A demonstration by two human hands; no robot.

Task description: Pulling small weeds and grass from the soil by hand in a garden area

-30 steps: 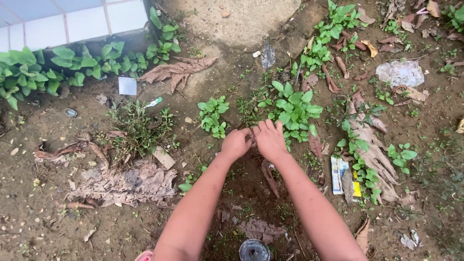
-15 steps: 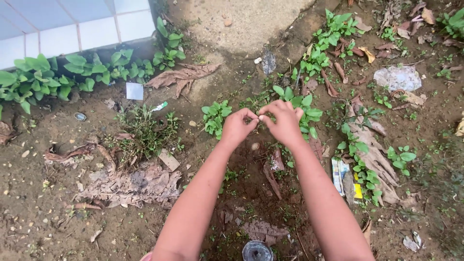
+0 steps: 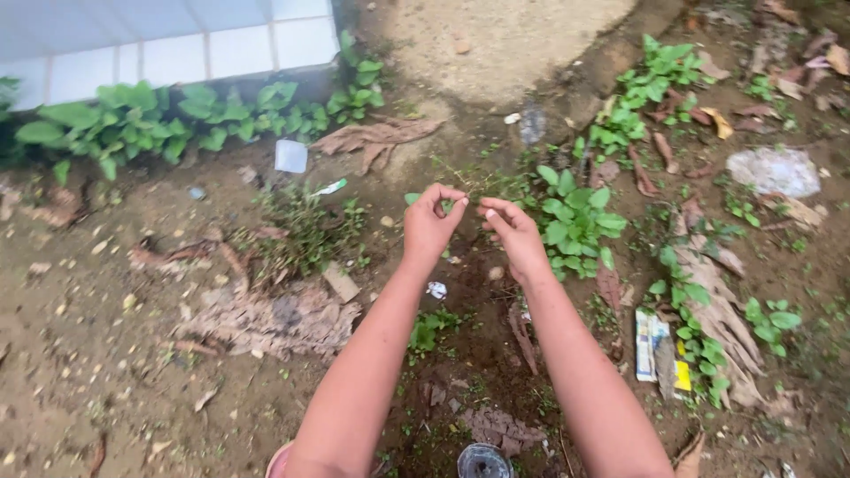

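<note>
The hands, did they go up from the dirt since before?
Yes. Both the left hand and right hand lifted off the soil, now raised level with the leafy weed clump, fingers pinched.

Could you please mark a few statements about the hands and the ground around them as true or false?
1. The left hand pinches a thin weed stem. True.
2. The right hand lies flat on the soil. False: it is raised, fingers pinched together.
3. A white tiled wall stands at the upper left. True.
4. The leafy plant is left of both hands. False: it is to their right.
5. A flattened carton lies right of the right arm. True.
</note>
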